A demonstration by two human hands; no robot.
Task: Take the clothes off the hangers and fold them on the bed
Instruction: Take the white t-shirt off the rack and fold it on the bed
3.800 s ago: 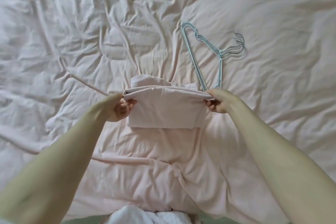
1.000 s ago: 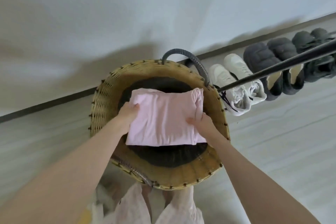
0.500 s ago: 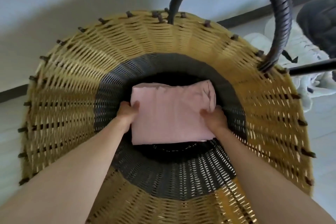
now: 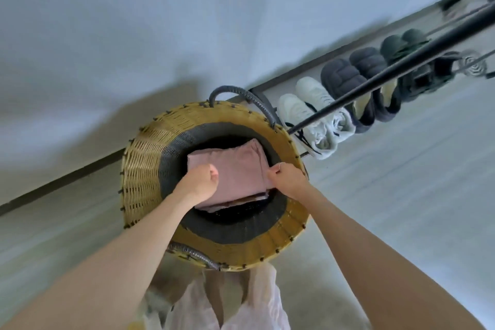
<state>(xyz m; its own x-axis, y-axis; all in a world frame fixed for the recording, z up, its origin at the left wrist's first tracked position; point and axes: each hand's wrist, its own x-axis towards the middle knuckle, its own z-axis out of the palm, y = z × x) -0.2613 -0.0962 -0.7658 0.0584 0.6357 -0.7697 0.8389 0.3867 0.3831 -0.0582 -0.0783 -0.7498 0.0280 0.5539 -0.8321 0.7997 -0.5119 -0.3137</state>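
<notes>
A folded pink garment [image 4: 235,171] lies inside a round wicker basket [image 4: 139,169], on top of other folded cloth whose edges show below it. My left hand [image 4: 201,182] hovers over the garment's left part, curled into a fist with nothing in it. At the garment's right edge, my right hand [image 4: 288,178] has its fingers curled. Whether they still pinch the cloth is not visible. No hangers or bed are in view.
The basket stands on a pale floor by a white wall, its dark handles [image 4: 241,96] at the far and near rim. White sneakers [image 4: 316,120] and dark slippers [image 4: 356,83] line the wall to the right, under a black rail [image 4: 401,61]. Pale cloth [image 4: 241,303] hangs below the basket.
The view has pulled back up out of the basket. The pink garment now rests deep inside, and my left hand has let go of it and closed into a fist.
</notes>
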